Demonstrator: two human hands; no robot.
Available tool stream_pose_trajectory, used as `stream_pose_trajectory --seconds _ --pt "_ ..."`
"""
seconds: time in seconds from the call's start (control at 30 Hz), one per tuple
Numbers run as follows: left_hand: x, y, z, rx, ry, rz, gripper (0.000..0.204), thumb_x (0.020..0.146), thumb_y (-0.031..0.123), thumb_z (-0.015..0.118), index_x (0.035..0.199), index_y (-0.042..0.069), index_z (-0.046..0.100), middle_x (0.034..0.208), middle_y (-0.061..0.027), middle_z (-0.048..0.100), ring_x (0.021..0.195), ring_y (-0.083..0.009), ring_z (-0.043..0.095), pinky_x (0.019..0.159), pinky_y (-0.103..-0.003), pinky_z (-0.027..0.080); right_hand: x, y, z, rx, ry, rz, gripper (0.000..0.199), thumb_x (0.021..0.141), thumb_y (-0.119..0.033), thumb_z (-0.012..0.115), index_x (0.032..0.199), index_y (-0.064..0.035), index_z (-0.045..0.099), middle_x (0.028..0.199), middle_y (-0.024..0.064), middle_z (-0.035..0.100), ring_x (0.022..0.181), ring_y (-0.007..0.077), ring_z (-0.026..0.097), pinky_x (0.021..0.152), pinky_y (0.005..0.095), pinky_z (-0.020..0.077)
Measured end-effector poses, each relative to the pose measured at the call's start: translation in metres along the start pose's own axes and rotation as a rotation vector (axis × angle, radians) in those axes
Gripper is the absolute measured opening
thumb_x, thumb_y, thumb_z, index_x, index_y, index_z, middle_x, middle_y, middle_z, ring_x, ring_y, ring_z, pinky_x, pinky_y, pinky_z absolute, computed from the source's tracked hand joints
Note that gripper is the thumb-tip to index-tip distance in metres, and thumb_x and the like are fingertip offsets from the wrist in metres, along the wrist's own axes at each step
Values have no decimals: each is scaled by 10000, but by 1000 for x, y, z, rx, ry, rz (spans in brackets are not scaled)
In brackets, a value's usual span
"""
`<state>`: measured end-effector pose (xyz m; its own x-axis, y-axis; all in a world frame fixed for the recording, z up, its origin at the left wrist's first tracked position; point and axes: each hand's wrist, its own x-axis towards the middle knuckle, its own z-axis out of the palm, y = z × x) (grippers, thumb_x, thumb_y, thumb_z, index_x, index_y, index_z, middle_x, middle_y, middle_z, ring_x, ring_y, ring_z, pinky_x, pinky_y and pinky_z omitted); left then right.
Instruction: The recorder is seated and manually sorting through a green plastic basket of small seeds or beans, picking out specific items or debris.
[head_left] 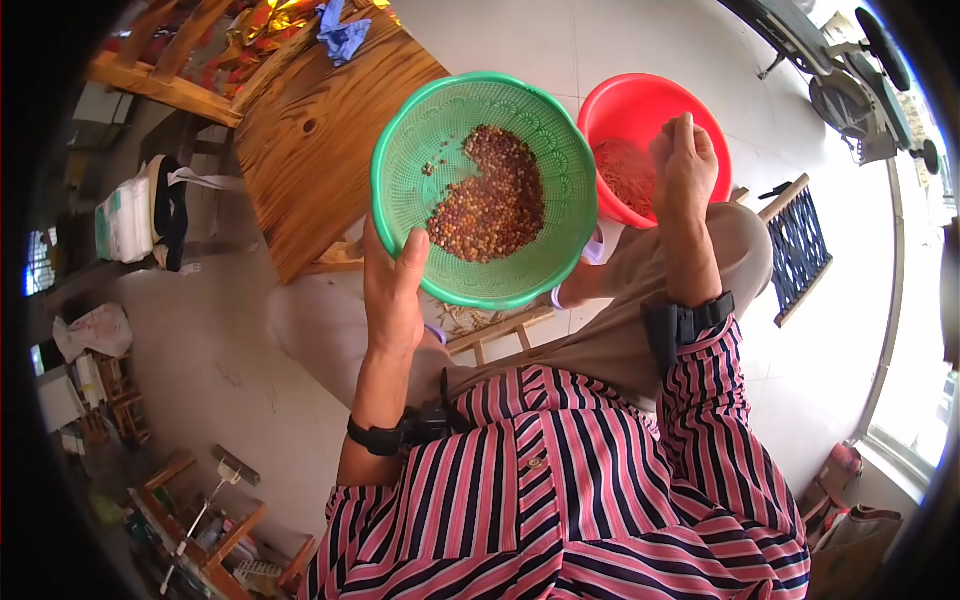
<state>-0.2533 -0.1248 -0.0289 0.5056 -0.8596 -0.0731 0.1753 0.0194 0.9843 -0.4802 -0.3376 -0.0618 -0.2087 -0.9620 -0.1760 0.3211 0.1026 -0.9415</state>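
My left hand (394, 298) grips the near left rim of a round green plastic colander (405, 150), its thumb over the edge. A patch of small round seeds or beans (495, 205), brown, reddish and tan, lies inside, with a few loose ones toward the left. My right hand (686, 170) is raised above a red plastic basin (640, 95), its fingers curled closed. Whatever those fingers hold, if anything, is hidden. Reddish-brown loose bits (622, 172) lie in the basin, partly covered from sight by the right hand and wrist.
A wooden table (330, 130) stands at the far left, with a crumpled blue cloth or glove (342, 33) on it. Beneath the colander is a low wooden frame (500, 333) with straw-like scraps. A stool with dark woven webbing (797, 245) stands right of my knee.
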Motion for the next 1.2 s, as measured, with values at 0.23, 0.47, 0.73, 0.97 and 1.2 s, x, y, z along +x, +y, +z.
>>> stream_pose_trajectory --seconds 0.23,0.47,0.73,0.97,1.2 --pt "-2 12 -2 -31 17 76 649 897 315 630 1383 -16 355 1314 -126 458 1203 -197 430 1043 -370 321 12 13 -6 35 -76 -105 183 914 -77 611 1076 8 607 1083 111 607 938 165 611 781 276 524" --pt "-5 -4 -21 -464 80 -87 559 951 328 544 1399 48 361 1341 -93 462 1208 -213 456 1005 -376 386 -26 3 17 -312 -545 51 453 997 -379 465 1266 -28 560 1233 84 583 1120 146 532 949 286 421" --pt "-13 -20 -33 -816 67 -360 497 919 382 588 1295 73 485 1156 -55 591 1041 -184 585 887 -386 494 -110 -5 27 102 -669 287 565 1010 -433 393 1426 -52 368 1289 64 516 1089 177 517 944 307 428" --pt "-45 -12 -44 -485 20 -142 880 904 529 552 1511 97 83 1523 -177 186 1407 -296 175 1148 -453 192 -134 -5 14 137 -663 502 449 1002 -372 410 1317 -58 473 1180 73 550 1067 182 521 929 318 409" --pt "-61 -5 -80 -331 155 -101 794 932 466 550 1486 45 166 1444 -132 330 1316 -231 351 1090 -357 302 -186 0 58 66 -647 411 377 989 -301 468 1248 -33 522 1121 61 571 955 116 539 828 270 442"
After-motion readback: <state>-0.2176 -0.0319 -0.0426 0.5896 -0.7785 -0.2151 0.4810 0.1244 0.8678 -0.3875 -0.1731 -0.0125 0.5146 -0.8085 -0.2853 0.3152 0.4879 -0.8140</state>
